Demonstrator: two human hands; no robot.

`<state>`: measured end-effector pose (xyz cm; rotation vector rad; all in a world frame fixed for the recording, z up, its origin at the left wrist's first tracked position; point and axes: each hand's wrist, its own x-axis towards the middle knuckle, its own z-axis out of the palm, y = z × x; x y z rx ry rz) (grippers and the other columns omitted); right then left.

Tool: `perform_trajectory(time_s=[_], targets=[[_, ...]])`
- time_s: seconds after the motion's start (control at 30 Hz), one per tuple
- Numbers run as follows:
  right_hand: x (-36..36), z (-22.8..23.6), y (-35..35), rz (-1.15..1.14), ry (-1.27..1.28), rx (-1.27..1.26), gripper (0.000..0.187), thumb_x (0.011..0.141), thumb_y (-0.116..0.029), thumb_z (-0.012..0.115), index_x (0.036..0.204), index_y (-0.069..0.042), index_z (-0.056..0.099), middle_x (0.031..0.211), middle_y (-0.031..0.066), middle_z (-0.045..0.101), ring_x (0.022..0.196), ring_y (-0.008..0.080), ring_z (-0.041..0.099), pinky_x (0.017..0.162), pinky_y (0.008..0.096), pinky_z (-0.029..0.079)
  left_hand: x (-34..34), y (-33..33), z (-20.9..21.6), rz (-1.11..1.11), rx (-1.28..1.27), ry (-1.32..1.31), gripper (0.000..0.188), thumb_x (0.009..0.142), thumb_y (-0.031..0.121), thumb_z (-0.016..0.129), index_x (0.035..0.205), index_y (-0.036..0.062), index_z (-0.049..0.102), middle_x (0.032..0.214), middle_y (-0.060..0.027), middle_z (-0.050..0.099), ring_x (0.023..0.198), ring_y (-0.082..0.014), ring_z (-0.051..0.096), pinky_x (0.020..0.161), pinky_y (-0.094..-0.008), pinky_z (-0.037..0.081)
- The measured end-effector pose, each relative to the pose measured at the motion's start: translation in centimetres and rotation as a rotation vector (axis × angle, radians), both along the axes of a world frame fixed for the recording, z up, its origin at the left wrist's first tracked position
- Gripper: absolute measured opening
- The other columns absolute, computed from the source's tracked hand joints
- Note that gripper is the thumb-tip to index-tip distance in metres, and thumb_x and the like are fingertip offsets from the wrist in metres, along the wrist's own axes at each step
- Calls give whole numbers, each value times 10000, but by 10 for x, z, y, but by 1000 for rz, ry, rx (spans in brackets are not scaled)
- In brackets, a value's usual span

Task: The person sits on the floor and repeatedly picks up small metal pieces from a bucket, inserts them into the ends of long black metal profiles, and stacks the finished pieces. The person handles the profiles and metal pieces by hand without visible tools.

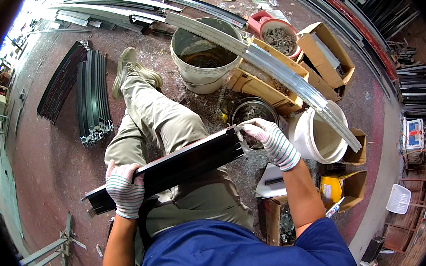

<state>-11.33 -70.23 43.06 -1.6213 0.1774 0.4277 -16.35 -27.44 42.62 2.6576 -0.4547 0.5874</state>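
Black metal bar [169,167] lies across the lap for support. Left hand [124,188] clenched around its near end, steadying; right hand [270,140] pinches its far end, beside the white bucket [319,137].

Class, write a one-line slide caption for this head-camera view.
Seated worker's gloved left hand and right hand hold a black metal bar across the lap, buckets and boxes beyond.

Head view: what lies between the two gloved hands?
The black metal profile spans it, left hand to right hand, across the person's lap, per head view.
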Motion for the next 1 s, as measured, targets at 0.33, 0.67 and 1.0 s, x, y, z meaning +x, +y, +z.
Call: perform_trajectory(time_s=[0.33, 0.67, 1.0], targets=[[-33, -31, 21, -232, -382, 253, 712, 1108, -555, 481, 1606, -49, 425, 1427, 116, 650, 1368, 209, 552, 1240, 415, 318, 18, 0, -7, 12, -40, 130, 160, 869, 240, 802, 904, 110, 717, 787, -81, 667, 785, -313, 654, 1058, -515, 485], [39, -58, -32, -533, -374, 47, 522, 1092, -393, 598, 1439, -3, 600, 1333, 102, 699, 1270, 178, 620, 1156, 348, 423, 30, 10, -14, 30, -43, 340, 151, 873, 229, 807, 851, 87, 758, 779, -161, 694, 779, -392, 655, 1000, -507, 515], [203, -55, -68, -331, -878, -1467, 733, 738, -403, 888, 1326, -34, 654, 1447, 195, 543, 1398, 408, 460, 1208, 537, 342, 43, 2, -9, 19, -75, 419, 140, 849, 236, 798, 797, 115, 751, 761, -133, 713, 754, -370, 670, 904, -503, 523]])
